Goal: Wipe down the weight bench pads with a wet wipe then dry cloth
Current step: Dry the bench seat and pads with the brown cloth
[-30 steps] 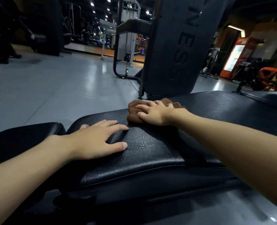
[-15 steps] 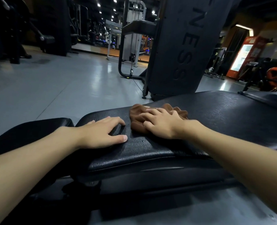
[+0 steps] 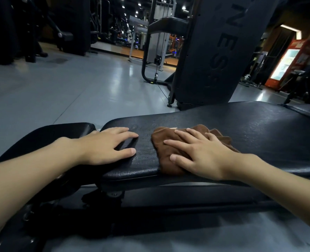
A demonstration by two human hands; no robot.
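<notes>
A black weight bench crosses the lower half of the view, with a long back pad (image 3: 259, 128) on the right and a shorter seat pad (image 3: 47, 133) on the left. A crumpled brown cloth (image 3: 164, 142) lies on the near edge of the long pad. My right hand (image 3: 199, 153) presses flat on the cloth with fingers spread. My left hand (image 3: 108, 148) rests palm down on the left end of the long pad, fingers apart, holding nothing. Small damp specks show on the pad between the hands.
A tall black padded machine upright (image 3: 214, 57) stands just behind the bench. A cable machine (image 3: 157, 39) is farther back on the grey floor (image 3: 68, 88). A lit red vending machine (image 3: 286, 62) and orange equipment stand at the far right.
My right hand has slid the brown cloth toward me, from the far side of the pad to its near edge. The left hand stays planted on the pad's end.
</notes>
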